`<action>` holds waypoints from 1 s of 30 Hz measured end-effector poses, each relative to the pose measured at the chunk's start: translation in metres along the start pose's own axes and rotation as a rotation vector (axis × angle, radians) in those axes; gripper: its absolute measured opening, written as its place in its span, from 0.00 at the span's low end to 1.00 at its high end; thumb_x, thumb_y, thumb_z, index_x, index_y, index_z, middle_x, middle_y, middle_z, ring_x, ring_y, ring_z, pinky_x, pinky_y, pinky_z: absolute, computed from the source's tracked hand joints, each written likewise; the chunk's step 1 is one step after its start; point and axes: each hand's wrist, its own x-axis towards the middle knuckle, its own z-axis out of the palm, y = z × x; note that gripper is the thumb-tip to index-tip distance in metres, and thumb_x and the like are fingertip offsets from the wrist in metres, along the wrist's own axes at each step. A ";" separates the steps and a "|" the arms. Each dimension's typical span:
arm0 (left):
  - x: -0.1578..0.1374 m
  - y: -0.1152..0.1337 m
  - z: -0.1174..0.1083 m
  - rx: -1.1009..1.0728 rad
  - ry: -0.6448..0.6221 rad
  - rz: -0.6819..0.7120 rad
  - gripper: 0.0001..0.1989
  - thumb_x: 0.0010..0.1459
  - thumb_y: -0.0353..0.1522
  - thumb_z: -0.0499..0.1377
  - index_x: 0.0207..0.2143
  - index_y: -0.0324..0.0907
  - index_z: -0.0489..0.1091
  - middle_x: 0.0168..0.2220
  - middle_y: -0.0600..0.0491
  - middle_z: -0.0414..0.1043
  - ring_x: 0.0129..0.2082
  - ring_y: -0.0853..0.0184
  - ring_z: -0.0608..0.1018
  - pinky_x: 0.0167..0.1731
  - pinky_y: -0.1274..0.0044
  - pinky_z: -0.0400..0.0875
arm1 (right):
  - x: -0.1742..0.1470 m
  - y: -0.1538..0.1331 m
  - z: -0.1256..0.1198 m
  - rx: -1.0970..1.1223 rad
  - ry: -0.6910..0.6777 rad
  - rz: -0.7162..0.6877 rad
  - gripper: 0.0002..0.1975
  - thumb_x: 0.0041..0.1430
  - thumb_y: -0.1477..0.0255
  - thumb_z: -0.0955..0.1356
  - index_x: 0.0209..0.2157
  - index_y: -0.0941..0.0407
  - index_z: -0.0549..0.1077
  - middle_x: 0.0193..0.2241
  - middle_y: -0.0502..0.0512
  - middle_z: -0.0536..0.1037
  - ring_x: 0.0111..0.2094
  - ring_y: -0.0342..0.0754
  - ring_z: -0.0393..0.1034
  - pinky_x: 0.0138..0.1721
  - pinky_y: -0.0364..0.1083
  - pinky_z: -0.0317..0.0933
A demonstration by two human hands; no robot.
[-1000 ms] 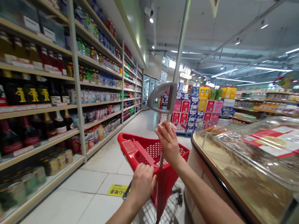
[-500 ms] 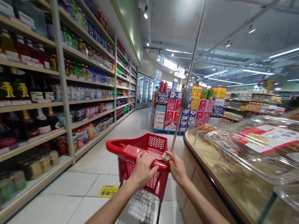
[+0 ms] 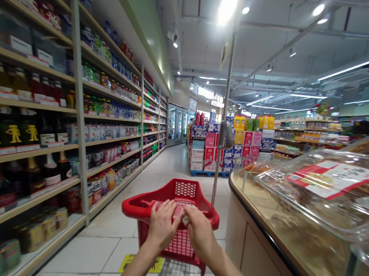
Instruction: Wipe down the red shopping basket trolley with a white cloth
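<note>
Left hand (image 3: 162,226): laid over the red handle (image 3: 133,205), firmness of hold impossible to tell.
Right hand (image 3: 199,228): pinching a pale wad (image 3: 185,219) at the handle.
Cart (image 3: 178,244): standing ahead on the tiled floor (image 3: 107,220).
Wad: probably best pressed flat, with left hand steadying.

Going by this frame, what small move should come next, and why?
Probably slide the right hand, with its crumpled pale wad, rightward along the red handle of the cart: the wad is near the handle's middle, the left hand is on the handle just left of it, and neither hand covers the handle's right end.
</note>
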 end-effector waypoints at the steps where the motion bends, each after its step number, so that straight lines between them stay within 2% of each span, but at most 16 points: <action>1: 0.002 0.001 -0.002 -0.040 -0.014 -0.013 0.16 0.57 0.37 0.45 0.42 0.43 0.67 0.47 0.49 0.69 0.49 0.61 0.67 0.52 0.57 0.49 | 0.003 -0.007 0.010 0.026 0.001 -0.006 0.23 0.47 0.80 0.58 0.46 0.57 0.69 0.45 0.58 0.71 0.48 0.51 0.62 0.53 0.53 0.53; 2: 0.004 0.003 -0.003 -0.083 -0.017 -0.040 0.17 0.58 0.35 0.43 0.43 0.43 0.67 0.47 0.50 0.69 0.49 0.63 0.68 0.52 0.58 0.51 | 0.005 -0.013 0.017 0.070 0.012 0.012 0.24 0.47 0.80 0.59 0.48 0.57 0.67 0.47 0.59 0.69 0.51 0.52 0.60 0.54 0.55 0.50; 4: 0.007 0.012 -0.002 -0.148 0.003 -0.103 0.19 0.59 0.33 0.39 0.45 0.43 0.64 0.48 0.50 0.68 0.49 0.65 0.68 0.52 0.59 0.53 | 0.012 -0.017 0.022 0.233 0.040 0.096 0.27 0.49 0.77 0.60 0.53 0.57 0.61 0.50 0.58 0.66 0.52 0.52 0.58 0.54 0.55 0.50; 7: 0.007 0.038 0.012 -0.134 -0.006 -0.053 0.18 0.57 0.33 0.43 0.48 0.42 0.62 0.50 0.48 0.65 0.52 0.64 0.65 0.52 0.60 0.54 | 0.019 -0.010 0.006 0.415 0.098 0.217 0.26 0.54 0.73 0.57 0.57 0.55 0.54 0.48 0.57 0.69 0.48 0.49 0.63 0.49 0.50 0.56; 8: 0.006 0.047 0.019 -0.105 -0.021 -0.007 0.18 0.55 0.33 0.46 0.48 0.41 0.63 0.50 0.47 0.65 0.52 0.62 0.65 0.52 0.60 0.55 | 0.019 -0.006 -0.001 0.376 0.096 0.225 0.25 0.56 0.72 0.56 0.56 0.56 0.55 0.45 0.58 0.71 0.46 0.49 0.66 0.47 0.49 0.58; 10: 0.005 0.054 0.030 -0.051 -0.032 0.070 0.18 0.51 0.31 0.51 0.45 0.40 0.65 0.48 0.46 0.67 0.50 0.60 0.66 0.52 0.62 0.57 | 0.016 0.004 -0.013 0.164 0.030 0.163 0.22 0.57 0.69 0.56 0.54 0.57 0.60 0.40 0.58 0.74 0.40 0.50 0.69 0.45 0.49 0.58; 12: 0.005 0.044 0.033 -0.020 -0.018 0.148 0.17 0.50 0.29 0.52 0.45 0.40 0.66 0.47 0.47 0.68 0.49 0.61 0.67 0.51 0.64 0.59 | 0.009 0.012 -0.018 -0.061 -0.051 0.072 0.21 0.58 0.67 0.56 0.52 0.58 0.63 0.36 0.59 0.76 0.36 0.50 0.70 0.42 0.49 0.59; 14: 0.008 0.020 0.027 0.005 0.009 0.187 0.17 0.51 0.30 0.51 0.45 0.40 0.65 0.46 0.47 0.69 0.48 0.62 0.68 0.50 0.65 0.62 | 0.002 0.018 -0.018 -0.180 -0.047 0.036 0.22 0.59 0.67 0.55 0.52 0.59 0.62 0.33 0.57 0.77 0.33 0.49 0.70 0.40 0.48 0.59; 17: 0.013 -0.012 0.016 0.090 0.136 0.023 0.16 0.53 0.32 0.49 0.44 0.36 0.64 0.45 0.43 0.69 0.46 0.60 0.70 0.46 0.63 0.65 | -0.002 0.022 -0.011 -0.174 0.065 0.072 0.23 0.59 0.65 0.54 0.54 0.59 0.58 0.34 0.57 0.76 0.34 0.49 0.70 0.39 0.48 0.61; 19: 0.014 -0.011 0.018 0.107 0.173 -0.012 0.16 0.54 0.32 0.49 0.43 0.35 0.65 0.44 0.42 0.69 0.45 0.59 0.70 0.45 0.63 0.66 | 0.000 0.023 -0.006 -0.120 0.155 0.105 0.25 0.59 0.63 0.53 0.55 0.59 0.57 0.38 0.59 0.74 0.39 0.50 0.69 0.40 0.49 0.61; 22: 0.012 0.024 0.038 0.017 0.086 0.228 0.16 0.51 0.29 0.50 0.44 0.38 0.64 0.44 0.46 0.70 0.46 0.62 0.70 0.46 0.66 0.66 | 0.005 0.026 -0.003 -0.051 0.210 0.133 0.26 0.59 0.61 0.52 0.56 0.58 0.54 0.42 0.61 0.73 0.43 0.51 0.68 0.42 0.51 0.62; 24: 0.012 0.044 0.049 -0.032 0.065 0.295 0.16 0.50 0.28 0.50 0.43 0.38 0.64 0.43 0.45 0.70 0.45 0.63 0.70 0.46 0.67 0.66 | 0.007 0.030 -0.005 -0.031 0.200 0.125 0.25 0.59 0.62 0.52 0.56 0.57 0.54 0.42 0.60 0.72 0.43 0.50 0.68 0.41 0.50 0.63; 25: 0.013 0.046 0.050 -0.043 0.058 0.319 0.15 0.50 0.27 0.50 0.42 0.38 0.65 0.42 0.46 0.70 0.44 0.63 0.71 0.46 0.67 0.67 | 0.006 0.033 -0.007 -0.025 0.193 0.120 0.25 0.59 0.62 0.52 0.56 0.57 0.53 0.42 0.60 0.72 0.43 0.50 0.68 0.41 0.50 0.63; 26: 0.014 0.041 0.047 -0.048 0.054 0.336 0.15 0.50 0.27 0.50 0.42 0.39 0.65 0.42 0.46 0.70 0.44 0.64 0.71 0.46 0.68 0.67 | 0.006 0.035 -0.009 -0.022 0.188 0.121 0.25 0.59 0.62 0.53 0.56 0.56 0.53 0.43 0.60 0.72 0.43 0.50 0.68 0.40 0.49 0.63; 28: 0.015 0.017 0.035 -0.032 0.079 0.324 0.14 0.51 0.27 0.49 0.41 0.41 0.65 0.41 0.49 0.70 0.43 0.65 0.71 0.45 0.69 0.67 | 0.004 0.039 -0.014 -0.021 0.186 0.136 0.24 0.59 0.63 0.53 0.56 0.56 0.53 0.43 0.60 0.72 0.43 0.49 0.68 0.41 0.50 0.63; 30: 0.016 -0.012 0.021 0.004 0.172 0.182 0.14 0.52 0.27 0.48 0.42 0.40 0.64 0.41 0.48 0.71 0.43 0.64 0.71 0.44 0.67 0.68 | 0.004 0.040 -0.015 -0.026 0.204 0.173 0.25 0.59 0.62 0.53 0.56 0.57 0.53 0.45 0.62 0.70 0.44 0.50 0.67 0.42 0.50 0.62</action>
